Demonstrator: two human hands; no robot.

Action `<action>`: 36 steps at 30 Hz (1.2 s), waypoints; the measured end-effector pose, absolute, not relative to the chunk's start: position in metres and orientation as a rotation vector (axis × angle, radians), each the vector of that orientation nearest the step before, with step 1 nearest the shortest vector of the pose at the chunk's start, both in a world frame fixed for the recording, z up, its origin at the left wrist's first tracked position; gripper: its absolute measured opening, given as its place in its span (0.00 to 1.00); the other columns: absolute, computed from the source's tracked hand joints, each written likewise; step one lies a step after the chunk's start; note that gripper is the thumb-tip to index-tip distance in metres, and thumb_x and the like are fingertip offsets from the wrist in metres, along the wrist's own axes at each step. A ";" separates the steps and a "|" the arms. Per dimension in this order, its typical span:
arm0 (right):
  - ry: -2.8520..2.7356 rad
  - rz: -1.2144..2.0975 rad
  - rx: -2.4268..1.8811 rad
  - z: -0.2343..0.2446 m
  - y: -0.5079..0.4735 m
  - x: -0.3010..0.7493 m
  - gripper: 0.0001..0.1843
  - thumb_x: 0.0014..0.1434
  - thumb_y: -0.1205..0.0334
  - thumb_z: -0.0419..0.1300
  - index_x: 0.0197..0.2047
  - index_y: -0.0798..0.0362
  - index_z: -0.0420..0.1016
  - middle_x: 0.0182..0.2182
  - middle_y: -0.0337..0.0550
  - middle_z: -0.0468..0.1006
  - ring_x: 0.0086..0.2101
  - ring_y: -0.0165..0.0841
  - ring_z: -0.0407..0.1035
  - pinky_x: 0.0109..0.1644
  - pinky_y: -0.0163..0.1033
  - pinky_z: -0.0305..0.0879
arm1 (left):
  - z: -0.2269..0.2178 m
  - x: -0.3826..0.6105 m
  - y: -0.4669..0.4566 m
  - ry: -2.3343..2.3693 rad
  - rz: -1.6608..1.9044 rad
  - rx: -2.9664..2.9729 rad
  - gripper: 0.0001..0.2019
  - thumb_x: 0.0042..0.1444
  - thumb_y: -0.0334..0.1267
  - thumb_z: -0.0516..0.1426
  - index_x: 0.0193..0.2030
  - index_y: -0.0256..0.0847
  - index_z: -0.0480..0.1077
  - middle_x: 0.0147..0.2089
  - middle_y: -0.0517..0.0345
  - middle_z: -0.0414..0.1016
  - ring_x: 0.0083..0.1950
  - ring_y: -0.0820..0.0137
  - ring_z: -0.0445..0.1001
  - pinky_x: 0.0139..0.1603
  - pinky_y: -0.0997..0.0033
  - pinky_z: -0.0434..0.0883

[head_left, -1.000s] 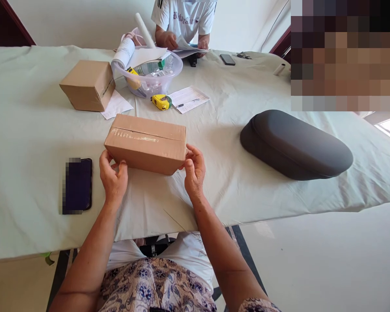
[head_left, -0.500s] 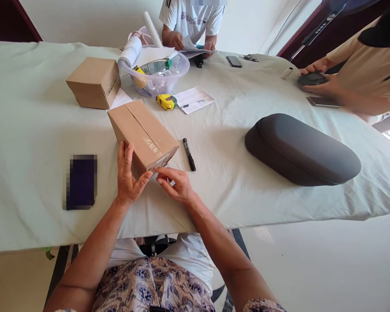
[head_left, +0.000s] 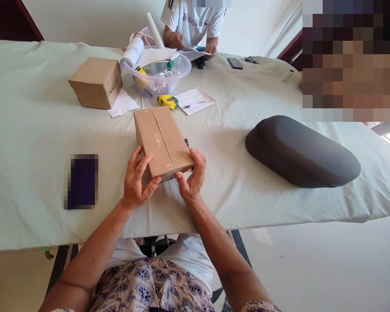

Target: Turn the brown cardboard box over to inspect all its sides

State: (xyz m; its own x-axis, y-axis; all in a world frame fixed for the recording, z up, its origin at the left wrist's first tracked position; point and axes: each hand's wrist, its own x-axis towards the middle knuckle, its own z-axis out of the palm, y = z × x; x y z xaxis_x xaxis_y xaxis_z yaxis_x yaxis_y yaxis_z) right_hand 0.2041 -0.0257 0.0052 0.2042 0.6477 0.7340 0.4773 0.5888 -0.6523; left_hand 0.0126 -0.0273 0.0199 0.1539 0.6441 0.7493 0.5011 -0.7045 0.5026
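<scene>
A taped cardboard box [head_left: 161, 141] lies on the cloth-covered table [head_left: 35, 130] straight in front of me, its short end facing me. My left hand [head_left: 137, 182] grips the near left corner of that end. My right hand [head_left: 192, 177] grips the near right corner, fingers curled up the side. Behind the box a black marker [head_left: 186, 141] is mostly hidden, only its tip showing.
A dark phone [head_left: 82, 181] lies to the left. A grey oval case [head_left: 303, 151] sits at the right. Farther back are a second cardboard box [head_left: 95, 82], a clear bowl [head_left: 160, 76] of items, a yellow tape measure [head_left: 168, 102] and papers [head_left: 195, 100]. A person in white [head_left: 193, 24] sits opposite.
The box has been turned from lying broadside to me to pointing lengthwise away. Both hands moved from its two ends to the near end. The marker is now mostly hidden behind it.
</scene>
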 end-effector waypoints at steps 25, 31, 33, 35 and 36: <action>-1.237 0.453 -1.004 0.009 -0.024 0.201 0.20 0.66 0.42 0.57 0.54 0.43 0.74 0.49 0.47 0.78 0.49 0.40 0.75 0.50 0.47 0.75 | 0.027 0.014 -0.033 1.166 1.642 2.197 0.19 0.69 0.45 0.53 0.63 0.43 0.66 0.74 0.38 0.59 0.75 0.51 0.61 0.72 0.42 0.63; -1.306 0.719 -1.026 -0.003 -0.018 0.198 0.25 0.63 0.38 0.61 0.55 0.45 0.76 0.45 0.45 0.80 0.40 0.36 0.76 0.39 0.41 0.76 | 0.023 0.011 -0.028 1.139 1.765 1.937 0.19 0.71 0.46 0.50 0.64 0.44 0.67 0.75 0.42 0.61 0.76 0.56 0.61 0.75 0.49 0.60; -1.359 0.750 -1.056 -0.002 -0.018 0.197 0.25 0.62 0.38 0.62 0.54 0.46 0.76 0.45 0.45 0.81 0.39 0.35 0.76 0.38 0.40 0.75 | 0.021 0.011 -0.026 1.128 1.821 1.830 0.19 0.71 0.48 0.50 0.63 0.44 0.68 0.74 0.44 0.63 0.75 0.58 0.62 0.75 0.50 0.59; -1.429 0.741 -1.101 0.000 -0.019 0.196 0.26 0.61 0.37 0.63 0.54 0.45 0.76 0.46 0.46 0.81 0.40 0.34 0.76 0.38 0.39 0.75 | 0.020 0.010 -0.023 1.106 1.873 1.709 0.19 0.71 0.49 0.50 0.62 0.45 0.69 0.73 0.47 0.65 0.75 0.58 0.63 0.75 0.53 0.60; -1.470 0.729 -1.126 0.001 -0.019 0.196 0.26 0.61 0.37 0.63 0.55 0.45 0.77 0.47 0.46 0.81 0.40 0.34 0.76 0.39 0.39 0.74 | 0.019 0.010 -0.021 1.094 1.902 1.648 0.19 0.70 0.50 0.51 0.61 0.46 0.70 0.73 0.47 0.65 0.74 0.59 0.63 0.75 0.54 0.60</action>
State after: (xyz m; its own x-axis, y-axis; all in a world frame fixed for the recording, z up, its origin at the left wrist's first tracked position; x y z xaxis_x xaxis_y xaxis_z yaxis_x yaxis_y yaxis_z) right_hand 0.1964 -0.0190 0.0010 0.0435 0.9227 0.3832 0.2539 0.3607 -0.8974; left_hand 0.0098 -0.0209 0.0193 -0.2286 0.7285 0.6458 0.1922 -0.6165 0.7635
